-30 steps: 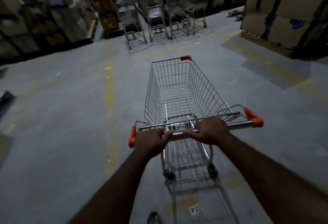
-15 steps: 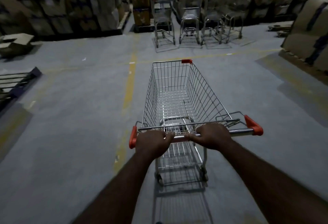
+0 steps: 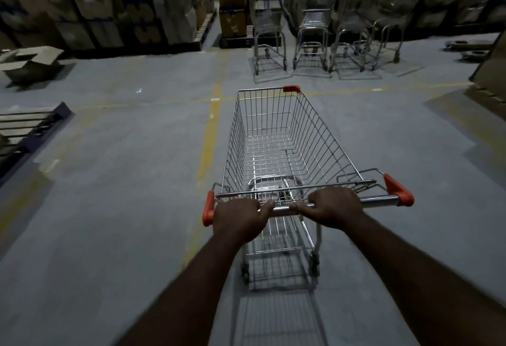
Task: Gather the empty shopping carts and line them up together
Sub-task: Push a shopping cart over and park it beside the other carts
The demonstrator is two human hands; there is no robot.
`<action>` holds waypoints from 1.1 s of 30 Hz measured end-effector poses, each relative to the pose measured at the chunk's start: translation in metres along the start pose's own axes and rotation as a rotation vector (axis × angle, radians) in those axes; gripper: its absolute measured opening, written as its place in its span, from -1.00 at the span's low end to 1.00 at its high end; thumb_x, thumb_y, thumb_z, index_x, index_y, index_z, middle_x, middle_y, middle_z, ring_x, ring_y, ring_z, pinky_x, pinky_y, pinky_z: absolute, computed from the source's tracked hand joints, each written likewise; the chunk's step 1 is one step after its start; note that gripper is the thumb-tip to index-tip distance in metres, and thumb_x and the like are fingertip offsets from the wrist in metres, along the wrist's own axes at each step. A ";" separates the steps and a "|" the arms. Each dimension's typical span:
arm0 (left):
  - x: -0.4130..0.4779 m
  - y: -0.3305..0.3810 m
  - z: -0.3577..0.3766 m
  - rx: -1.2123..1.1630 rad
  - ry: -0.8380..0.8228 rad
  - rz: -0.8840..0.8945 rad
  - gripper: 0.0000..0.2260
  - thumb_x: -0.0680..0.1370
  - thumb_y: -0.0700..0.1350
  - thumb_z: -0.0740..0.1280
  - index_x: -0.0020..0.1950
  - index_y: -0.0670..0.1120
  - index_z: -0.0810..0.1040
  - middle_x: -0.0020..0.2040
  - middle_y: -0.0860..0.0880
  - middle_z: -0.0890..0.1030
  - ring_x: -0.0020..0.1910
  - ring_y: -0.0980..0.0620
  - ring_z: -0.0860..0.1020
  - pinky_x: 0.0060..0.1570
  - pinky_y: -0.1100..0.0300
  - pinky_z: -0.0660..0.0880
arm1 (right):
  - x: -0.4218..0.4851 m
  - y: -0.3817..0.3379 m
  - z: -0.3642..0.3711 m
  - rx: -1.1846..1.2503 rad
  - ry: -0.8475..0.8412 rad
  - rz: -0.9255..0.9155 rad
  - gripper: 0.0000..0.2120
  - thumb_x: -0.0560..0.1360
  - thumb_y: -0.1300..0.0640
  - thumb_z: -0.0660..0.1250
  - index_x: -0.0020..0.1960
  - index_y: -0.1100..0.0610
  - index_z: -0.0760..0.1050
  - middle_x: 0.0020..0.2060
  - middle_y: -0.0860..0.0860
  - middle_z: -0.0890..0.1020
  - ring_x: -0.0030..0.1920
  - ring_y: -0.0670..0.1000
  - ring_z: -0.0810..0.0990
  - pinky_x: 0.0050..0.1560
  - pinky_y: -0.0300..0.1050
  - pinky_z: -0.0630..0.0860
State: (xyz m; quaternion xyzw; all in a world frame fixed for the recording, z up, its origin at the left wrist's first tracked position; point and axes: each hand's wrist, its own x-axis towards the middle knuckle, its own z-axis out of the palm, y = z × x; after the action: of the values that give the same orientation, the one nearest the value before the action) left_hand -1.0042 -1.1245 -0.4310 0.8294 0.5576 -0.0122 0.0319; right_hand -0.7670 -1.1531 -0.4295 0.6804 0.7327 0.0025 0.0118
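Both hands — left hand point(image 3: 237, 218), right hand point(image 3: 332, 208) — curl round the handle point(image 3: 379, 200) of an empty cart point(image 3: 276, 137) on the grey floor point(image 3: 115, 208). Ahead, well apart, parked carts point(image 3: 312, 25) stand side by side before stacked boxes point(image 3: 109, 3).

The cart point(image 3: 323, 137) has rolled forward across the floor point(image 3: 123, 181), swinging to face the parked carts point(image 3: 310, 44), now nearer.

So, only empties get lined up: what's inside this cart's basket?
Nothing visible: the basket shows only bare wire floor. The left hand and right hand on the handle hide its nearest strip.
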 end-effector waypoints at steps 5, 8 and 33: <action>0.084 -0.011 -0.005 0.013 0.021 -0.042 -0.36 0.62 0.38 -0.08 0.03 0.03 0.68 -0.09 -0.01 0.69 -0.02 -0.04 0.65 0.07 0.07 0.47 | 0.086 0.026 0.003 -0.014 0.009 -0.026 -0.10 0.35 -0.64 -0.24 -0.16 0.02 0.59 -0.26 -0.01 0.62 -0.10 0.08 0.64 -0.09 -0.09 0.45; 0.141 -0.020 -0.008 -0.002 0.029 -0.078 -0.34 0.61 0.39 -0.10 0.07 0.04 0.68 -0.07 -0.01 0.71 0.00 -0.02 0.66 0.08 0.07 0.47 | 0.144 0.044 0.001 0.019 -0.010 -0.047 -0.07 0.33 -0.65 -0.26 -0.09 0.01 0.62 -0.21 0.00 0.65 -0.07 0.08 0.64 0.02 -0.05 0.52; 0.643 -0.115 -0.038 -0.062 -0.011 -0.069 -0.21 0.54 0.42 -0.22 0.04 0.00 0.68 -0.03 -0.05 0.71 0.04 -0.08 0.65 0.23 -0.07 0.37 | 0.632 0.175 -0.012 -0.026 -0.088 0.000 0.01 0.25 -0.65 -0.43 -0.04 -0.05 0.57 -0.13 -0.04 0.63 0.07 0.06 0.61 0.22 0.14 0.36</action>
State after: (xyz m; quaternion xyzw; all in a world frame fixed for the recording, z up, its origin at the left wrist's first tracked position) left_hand -0.8678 -0.4847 -0.4331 0.8083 0.5856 -0.0004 0.0604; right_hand -0.6391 -0.5096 -0.4231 0.6795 0.7316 -0.0182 0.0530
